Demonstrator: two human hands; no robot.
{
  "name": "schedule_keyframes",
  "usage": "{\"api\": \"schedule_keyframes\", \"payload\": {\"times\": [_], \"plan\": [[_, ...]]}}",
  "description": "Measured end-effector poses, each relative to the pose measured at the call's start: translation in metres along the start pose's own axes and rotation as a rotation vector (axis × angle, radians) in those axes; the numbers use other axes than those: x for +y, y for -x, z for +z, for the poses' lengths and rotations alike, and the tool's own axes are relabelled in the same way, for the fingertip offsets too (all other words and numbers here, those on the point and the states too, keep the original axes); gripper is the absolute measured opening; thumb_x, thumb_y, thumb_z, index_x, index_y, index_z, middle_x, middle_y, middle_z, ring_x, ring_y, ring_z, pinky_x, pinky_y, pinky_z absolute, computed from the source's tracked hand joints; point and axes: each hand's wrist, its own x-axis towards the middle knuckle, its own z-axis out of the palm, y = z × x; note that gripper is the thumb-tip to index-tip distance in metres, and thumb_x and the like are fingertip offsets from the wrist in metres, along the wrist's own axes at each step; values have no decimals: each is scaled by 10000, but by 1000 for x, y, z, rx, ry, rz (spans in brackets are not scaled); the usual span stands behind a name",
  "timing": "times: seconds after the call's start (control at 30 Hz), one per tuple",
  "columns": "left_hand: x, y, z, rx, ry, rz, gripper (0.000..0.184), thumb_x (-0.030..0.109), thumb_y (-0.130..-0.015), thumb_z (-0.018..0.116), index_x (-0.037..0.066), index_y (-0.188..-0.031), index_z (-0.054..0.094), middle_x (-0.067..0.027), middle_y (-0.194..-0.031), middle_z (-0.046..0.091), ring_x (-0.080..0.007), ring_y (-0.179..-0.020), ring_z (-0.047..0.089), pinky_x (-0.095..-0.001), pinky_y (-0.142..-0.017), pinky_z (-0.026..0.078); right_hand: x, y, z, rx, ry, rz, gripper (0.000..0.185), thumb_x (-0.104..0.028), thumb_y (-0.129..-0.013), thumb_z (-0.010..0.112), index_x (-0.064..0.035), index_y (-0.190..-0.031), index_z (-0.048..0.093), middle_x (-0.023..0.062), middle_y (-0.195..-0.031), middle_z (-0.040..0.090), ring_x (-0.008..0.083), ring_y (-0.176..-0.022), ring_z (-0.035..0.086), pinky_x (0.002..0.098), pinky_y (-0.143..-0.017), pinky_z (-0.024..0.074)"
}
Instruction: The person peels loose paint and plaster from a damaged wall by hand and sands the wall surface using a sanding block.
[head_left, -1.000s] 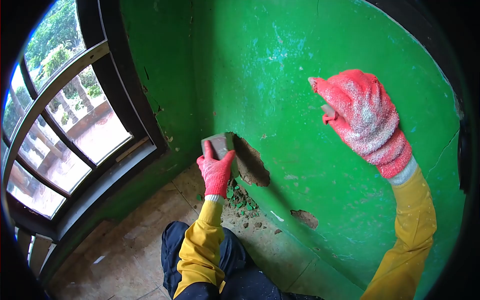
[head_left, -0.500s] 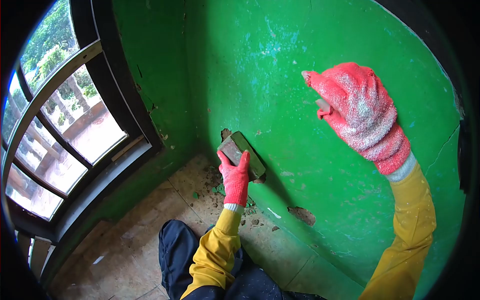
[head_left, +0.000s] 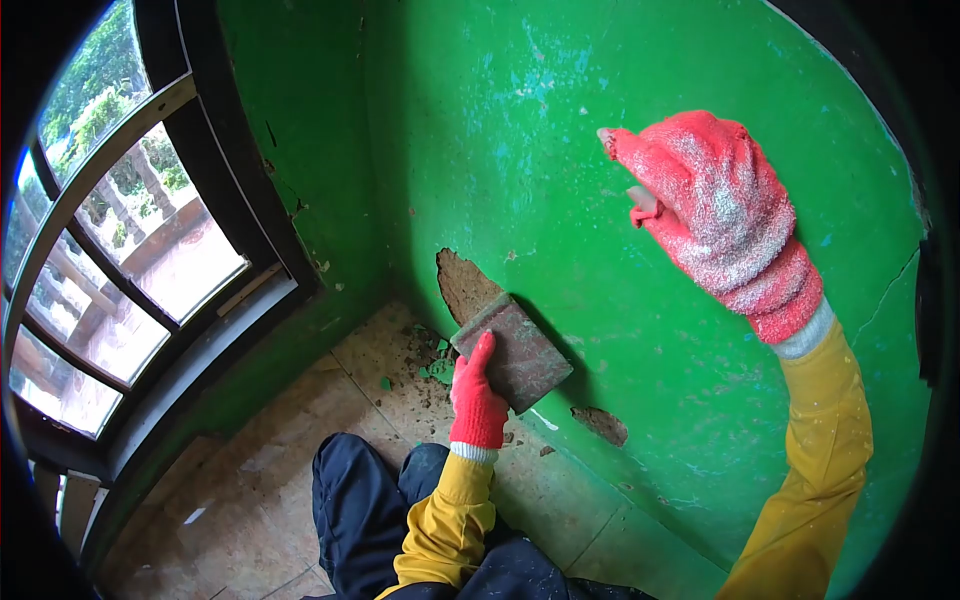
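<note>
Head view, nearest first.

Your right hand [head_left: 715,220]: red glove dusted white, fingers curled, pale fingertips poking through; the palm is hidden, so whether anything is grasped cannot be told. Green surface lies all round it.

Your dark trousers [head_left: 360,500]: knees bent, below the left forearm.

Your left hand [head_left: 478,395]: red glove, grasping a flat block [head_left: 525,365] by its lower left side, one digit laid along the face.

The block: squarish, worn and grey-brown, tilted, before the lower part of the wall [head_left: 650,330]; contact with it cannot be told. Its upper left edge overlaps the lower end of a bare patch [head_left: 463,285] with ragged borders. Its lower right corner stands near a smaller hole [head_left: 600,425]. Between block and right hand you have a broad stretch of green paint.

Rubble [head_left: 415,375]: crumbs and green flakes, left of the block, on the tiled floor [head_left: 280,510].

Farthest: dark window frame [head_left: 215,140] at left, greenery [head_left: 105,70] beyond.
</note>
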Motion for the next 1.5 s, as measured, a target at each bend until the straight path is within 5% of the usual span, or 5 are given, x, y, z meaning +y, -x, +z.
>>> {"api": "schedule_keyframes", "payload": {"times": [0.2,0.47,0.67,0.8,1.5], "plan": [[-7,24,30,171,-613,603,442,257,-910,714,44,-1233,500,-74,-1131,585,-192,-1040,558,-348,-954,446,3,-1,1,23,-36,-33,613,-90,-684,770,-123,-1277,618,80,-1031,613,308,-967,591,451,-876,487],[-18,38,11,-542,-475,426,645,11,-792,784,129,-1277,375,-165,-1550,290,-274,-1396,347,-420,-1164,274,-1,-1,-1,-23,-53,-18,638,-79,-690,774,-141,-1303,611,91,-1049,605,316,-967,590,454,-884,483],[-62,24,24,-271,-934,907,842,123,-739,847,77,-1366,289,-185,-1498,300,-289,-1356,341,-420,-1135,303,-2,-1,-4,-1,-21,-38,641,-74,-705,777,-147,-1319,606,104,-1049,597,331,-976,585,465,-882,478],[-39,10,29,79,-355,823,799,181,-864,734,44,-1472,234,-190,-1417,399,-285,-1279,428,-409,-1098,355,-2,-1,-4,-7,-29,-32,639,-67,-706,776,-147,-1317,606,104,-1053,599,331,-980,584,462,-889,475],[75,-39,24,333,-1431,822,841,366,-764,781,122,-1493,440,-249,-1370,392,-382,-1240,468,-414,-1062,407,-4,-1,-2,-36,-49,-11,625,-56,-690,774,-147,-1291,626,82,-1029,614,321,-970,590,463,-882,477]]}}
